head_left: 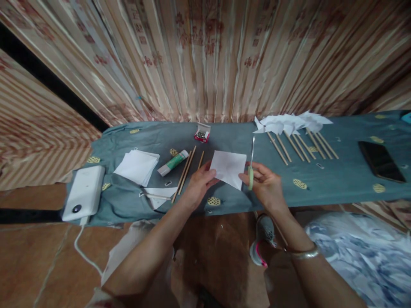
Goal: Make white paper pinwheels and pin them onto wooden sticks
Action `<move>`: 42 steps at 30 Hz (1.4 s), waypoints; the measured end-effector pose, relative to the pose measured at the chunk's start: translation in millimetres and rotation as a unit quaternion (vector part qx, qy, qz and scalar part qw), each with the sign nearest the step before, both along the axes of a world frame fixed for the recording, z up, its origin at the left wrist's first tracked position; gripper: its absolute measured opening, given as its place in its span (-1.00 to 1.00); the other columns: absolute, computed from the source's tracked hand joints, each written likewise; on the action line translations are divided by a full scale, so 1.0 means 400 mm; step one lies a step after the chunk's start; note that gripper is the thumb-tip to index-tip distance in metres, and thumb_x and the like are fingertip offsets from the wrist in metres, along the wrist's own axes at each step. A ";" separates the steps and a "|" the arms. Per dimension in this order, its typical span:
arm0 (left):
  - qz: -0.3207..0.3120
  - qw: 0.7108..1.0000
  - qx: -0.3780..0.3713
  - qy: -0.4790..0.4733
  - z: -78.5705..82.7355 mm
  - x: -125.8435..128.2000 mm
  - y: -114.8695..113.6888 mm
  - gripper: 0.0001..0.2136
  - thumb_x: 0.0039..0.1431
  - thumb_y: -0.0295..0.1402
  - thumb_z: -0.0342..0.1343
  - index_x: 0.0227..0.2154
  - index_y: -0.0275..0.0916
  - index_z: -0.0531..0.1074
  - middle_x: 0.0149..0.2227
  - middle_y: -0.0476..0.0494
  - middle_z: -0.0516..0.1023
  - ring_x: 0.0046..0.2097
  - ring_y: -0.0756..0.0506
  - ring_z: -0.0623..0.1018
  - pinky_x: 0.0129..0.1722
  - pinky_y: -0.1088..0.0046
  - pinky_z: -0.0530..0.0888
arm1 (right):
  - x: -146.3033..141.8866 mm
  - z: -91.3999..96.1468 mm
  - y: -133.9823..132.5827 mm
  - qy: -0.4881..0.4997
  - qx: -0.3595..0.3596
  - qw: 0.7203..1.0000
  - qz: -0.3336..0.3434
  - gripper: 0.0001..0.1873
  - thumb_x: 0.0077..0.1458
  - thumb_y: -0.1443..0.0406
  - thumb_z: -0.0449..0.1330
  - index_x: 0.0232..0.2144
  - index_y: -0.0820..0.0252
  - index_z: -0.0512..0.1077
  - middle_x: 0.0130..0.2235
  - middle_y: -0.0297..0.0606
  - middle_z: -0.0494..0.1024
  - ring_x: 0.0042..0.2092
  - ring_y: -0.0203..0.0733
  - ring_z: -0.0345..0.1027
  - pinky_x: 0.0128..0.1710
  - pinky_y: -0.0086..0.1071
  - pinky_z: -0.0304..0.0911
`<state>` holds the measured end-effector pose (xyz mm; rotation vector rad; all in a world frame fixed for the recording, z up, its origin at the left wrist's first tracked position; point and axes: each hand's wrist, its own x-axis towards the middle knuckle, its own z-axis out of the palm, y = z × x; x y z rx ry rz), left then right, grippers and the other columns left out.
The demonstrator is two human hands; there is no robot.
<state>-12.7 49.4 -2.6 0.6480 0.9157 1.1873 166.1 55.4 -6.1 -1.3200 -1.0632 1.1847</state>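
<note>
My left hand pinches the left edge of a white square of paper held just above the blue cloth. My right hand grips green-handled scissors, blades pointing away from me beside the paper's right edge. To the left lie a green and white glue stick and three wooden sticks. A stack of white paper squares sits further left.
Blue cloth-covered table before a striped curtain. A red box of staples, a row of paper pinwheels on sticks, a black phone, a white power bank with a cable. A shoe on the floor below.
</note>
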 end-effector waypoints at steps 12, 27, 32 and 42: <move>0.120 0.987 -0.035 0.098 -0.033 0.029 0.002 -0.77 -0.25 -0.30 0.35 -0.43 -0.22 0.55 -0.31 -0.15 0.64 -0.30 -0.15 0.57 -0.32 0.35 0.49 | -0.070 -0.007 -0.008 0.063 -0.034 0.997 0.034 -0.47 -0.36 0.07 0.45 -0.29 0.13 0.47 -0.50 -0.38 0.56 -0.46 -0.25 0.38 -0.47 -0.39 0.27; 0.194 0.975 -0.016 0.108 -0.013 -0.050 0.035 -0.69 -0.31 -0.30 0.37 -0.45 -0.34 0.50 -0.50 -0.07 0.55 -0.51 -0.01 0.46 -0.53 0.50 0.37 | -0.047 -0.010 -0.129 0.019 -0.110 0.938 0.328 -0.56 -0.10 0.07 0.36 -0.18 0.16 0.54 -0.44 -0.34 0.50 -0.45 -0.33 0.25 -0.51 -0.48 0.15; 0.171 0.978 -0.011 0.122 -0.026 -0.035 0.032 -0.75 -0.29 -0.30 0.35 -0.51 -0.33 0.50 -0.47 -0.09 0.57 -0.47 -0.04 0.49 -0.51 0.48 0.39 | -0.057 -0.006 -0.121 0.049 -0.131 0.938 0.318 -0.53 -0.16 0.02 0.37 -0.22 0.17 0.56 -0.50 -0.38 0.46 -0.49 -0.36 0.21 -0.50 -0.47 0.15; 0.169 0.978 -0.006 0.123 -0.024 -0.029 0.035 -0.75 -0.27 -0.31 0.34 -0.49 -0.33 0.50 -0.46 -0.09 0.57 -0.46 -0.03 0.49 -0.52 0.51 0.39 | -0.049 -0.012 -0.115 0.026 -0.127 0.941 0.312 -0.46 -0.11 -0.05 0.31 -0.21 0.24 0.53 -0.53 -0.36 0.43 -0.50 -0.37 0.19 -0.53 -0.47 0.13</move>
